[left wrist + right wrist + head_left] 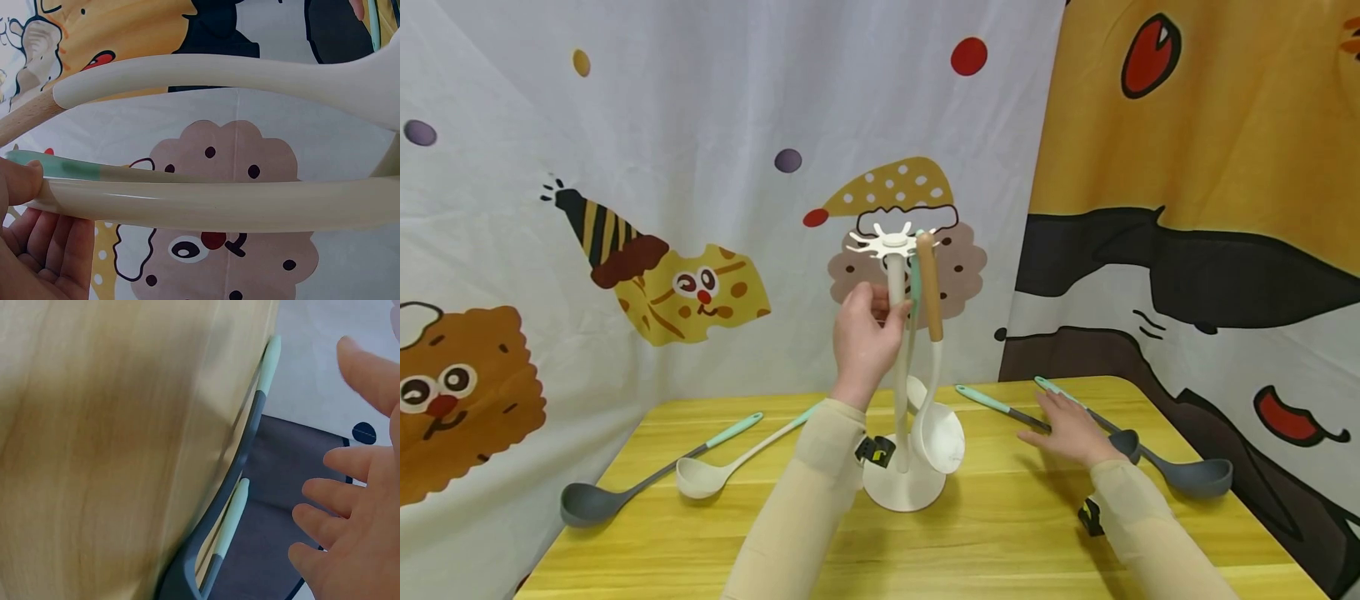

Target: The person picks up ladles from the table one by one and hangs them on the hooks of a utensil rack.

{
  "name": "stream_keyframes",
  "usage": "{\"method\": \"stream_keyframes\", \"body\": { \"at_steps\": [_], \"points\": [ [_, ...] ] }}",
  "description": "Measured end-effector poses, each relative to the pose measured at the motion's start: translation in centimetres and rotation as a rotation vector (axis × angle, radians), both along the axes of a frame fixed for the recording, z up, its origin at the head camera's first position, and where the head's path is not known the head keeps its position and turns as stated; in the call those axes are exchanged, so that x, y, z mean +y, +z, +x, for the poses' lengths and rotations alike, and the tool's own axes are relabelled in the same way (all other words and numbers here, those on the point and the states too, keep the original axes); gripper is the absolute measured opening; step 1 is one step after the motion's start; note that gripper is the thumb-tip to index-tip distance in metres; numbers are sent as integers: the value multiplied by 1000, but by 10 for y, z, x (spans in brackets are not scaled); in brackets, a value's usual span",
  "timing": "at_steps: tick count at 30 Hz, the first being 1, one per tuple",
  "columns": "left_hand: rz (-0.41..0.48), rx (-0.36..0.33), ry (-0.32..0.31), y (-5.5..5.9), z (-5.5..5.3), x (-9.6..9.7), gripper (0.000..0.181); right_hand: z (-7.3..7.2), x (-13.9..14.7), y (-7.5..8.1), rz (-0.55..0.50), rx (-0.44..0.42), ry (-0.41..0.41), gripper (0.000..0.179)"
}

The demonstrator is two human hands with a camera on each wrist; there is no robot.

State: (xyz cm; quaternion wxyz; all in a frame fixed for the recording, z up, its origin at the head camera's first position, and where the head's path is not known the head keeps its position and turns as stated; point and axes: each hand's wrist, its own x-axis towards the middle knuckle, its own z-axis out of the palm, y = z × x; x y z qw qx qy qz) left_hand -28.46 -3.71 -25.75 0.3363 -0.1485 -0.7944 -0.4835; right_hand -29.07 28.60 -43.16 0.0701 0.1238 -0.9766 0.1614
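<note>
A white utensil stand [904, 493] with a hooked ring on top stands on the table. My left hand [868, 342] grips its pole [219, 205] between thumb and fingers, below the hooks. From the stand's right side hangs a white ladle with a wooden handle [929, 287]. Behind the pole hangs another pale utensil with a mint handle [62, 165], partly hidden. My right hand [1071, 429] hovers with fingers spread, holding nothing. Close by it lie two dark grey ladles with mint handles; one handle [985, 398] is nearer the stand, and the other's bowl [1198, 477] lies farther right.
On the left of the wooden table [1000, 533] lie a dark grey ladle [591, 504] and a white ladle [703, 478], both with mint handles. A curtain [715, 100] printed with cartoon figures hangs behind the table.
</note>
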Motion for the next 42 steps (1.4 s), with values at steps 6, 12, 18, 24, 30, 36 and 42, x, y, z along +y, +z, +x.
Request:
{"method": "stream_keyframes", "body": {
  "at_steps": [6, 12, 18, 24, 30, 36, 42],
  "points": [
    [4, -2, -5, 0, 0, 0, 18, -1, 5, -6, -8, -6, -14, 83],
    [-2, -18, -3, 0, 0, 1, 19, -2, 8, -9, 14, -18, -14, 79],
    [4, -21, -5, -1, 0, 0, 19, -2, 8, -10, 42, -67, -25, 73],
    [7, -20, -12, 0, 0, 0, 18, -3, 9, -13, 53, -70, -44, 66],
    [10, -19, -15, 0, 0, 0, 19, -3, 9, -11, 42, -72, -88, 62],
    [10, -20, -14, 0, 0, -1, 19, -5, 9, -12, 44, -86, -117, 59],
    [9, -18, -12, 0, -1, -1, 18, -7, 9, -13, 45, -90, -138, 56]
  ]
}}
